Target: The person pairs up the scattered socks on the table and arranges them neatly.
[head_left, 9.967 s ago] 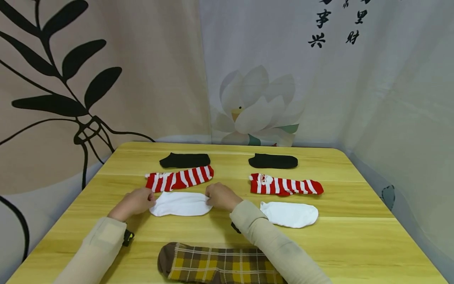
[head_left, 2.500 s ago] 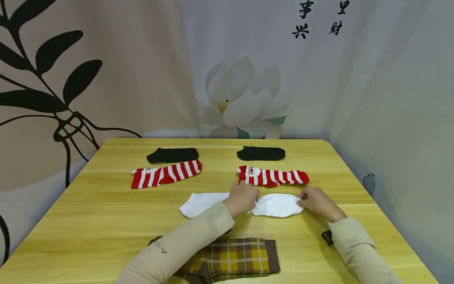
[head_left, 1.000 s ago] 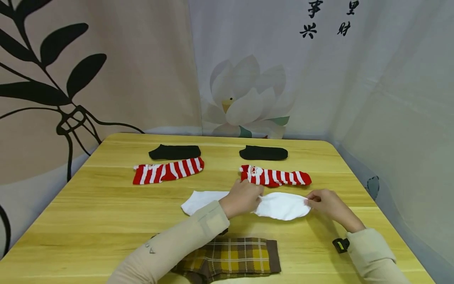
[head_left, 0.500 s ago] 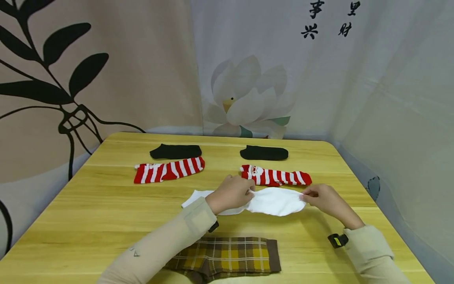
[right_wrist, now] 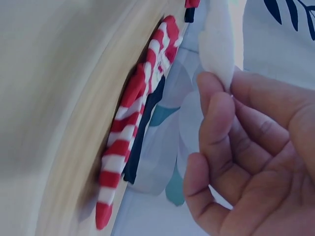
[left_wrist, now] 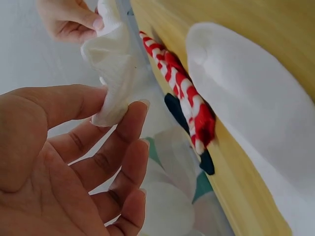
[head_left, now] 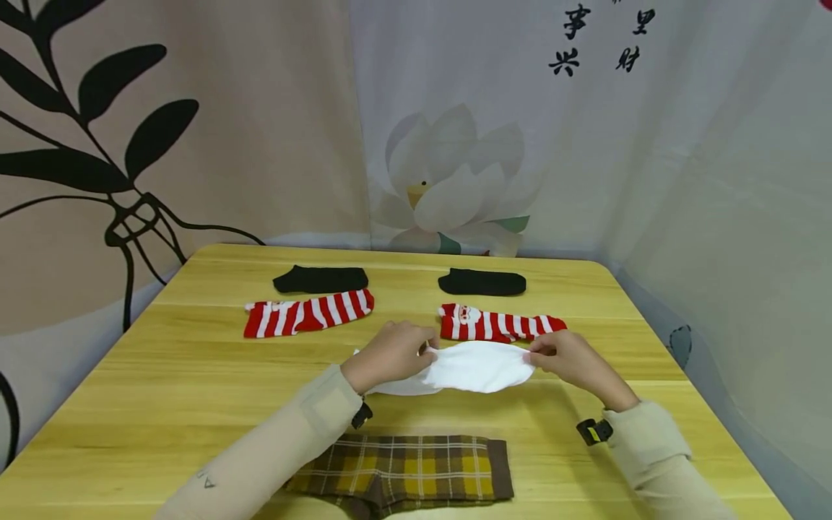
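A white sock (head_left: 481, 367) is stretched between both hands, raised over the table. My left hand (head_left: 393, 354) pinches its left end between thumb and fingertips, as the left wrist view shows with the held sock (left_wrist: 115, 83). At the toe end my right hand (head_left: 578, 365) pinches the fabric; the right wrist view shows thumb and forefinger on the sock (right_wrist: 217, 44). Beneath the left hand and the held sock, a second white sock (head_left: 403, 387) lies on the table, partly hidden; it looms large as the lying sock (left_wrist: 251, 93) in the left wrist view.
Behind the hands lie two red-and-white striped socks (head_left: 308, 315), the right striped sock (head_left: 500, 323) close to the held one. Two black ankle socks (head_left: 321, 279) are at the table's back. Plaid brown-and-yellow socks (head_left: 422, 473) lie at the front of the wooden table (head_left: 162, 383).
The white sock at right has been lifted off the table and carried left over the other white sock. Earlier, both hands were at the left white sock, which has since moved right.
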Available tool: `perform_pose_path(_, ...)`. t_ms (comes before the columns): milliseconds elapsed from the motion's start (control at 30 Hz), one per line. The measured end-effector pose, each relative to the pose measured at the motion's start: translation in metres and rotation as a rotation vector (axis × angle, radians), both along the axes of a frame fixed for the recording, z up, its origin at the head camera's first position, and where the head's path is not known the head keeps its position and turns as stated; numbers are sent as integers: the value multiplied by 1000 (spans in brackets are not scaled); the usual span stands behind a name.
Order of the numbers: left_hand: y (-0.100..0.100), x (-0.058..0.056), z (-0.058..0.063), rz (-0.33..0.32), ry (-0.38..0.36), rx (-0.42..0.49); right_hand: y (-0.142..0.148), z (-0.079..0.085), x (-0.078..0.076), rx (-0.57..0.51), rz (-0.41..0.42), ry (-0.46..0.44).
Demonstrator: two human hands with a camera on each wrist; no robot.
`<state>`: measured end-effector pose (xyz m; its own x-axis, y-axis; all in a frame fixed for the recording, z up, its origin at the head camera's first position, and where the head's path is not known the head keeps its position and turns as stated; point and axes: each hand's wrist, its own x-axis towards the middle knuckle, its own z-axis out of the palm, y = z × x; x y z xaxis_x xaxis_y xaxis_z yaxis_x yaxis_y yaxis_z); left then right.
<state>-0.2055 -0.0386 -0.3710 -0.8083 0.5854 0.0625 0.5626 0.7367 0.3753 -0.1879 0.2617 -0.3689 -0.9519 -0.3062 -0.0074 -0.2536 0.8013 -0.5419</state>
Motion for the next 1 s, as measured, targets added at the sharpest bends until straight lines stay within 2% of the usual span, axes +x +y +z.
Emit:
perform_pose_path(367,-38,2,-10,65,-43,59,-32,-3,-10,-7,67,15)
perform_pose_path(733,-71,2,-12,151,-108,59,-71,-12,-20,-22,105,-32)
perform_pose_path(1000,-91,1,-15,203,-135,66,-95,-17,-27,-21,168,-25)
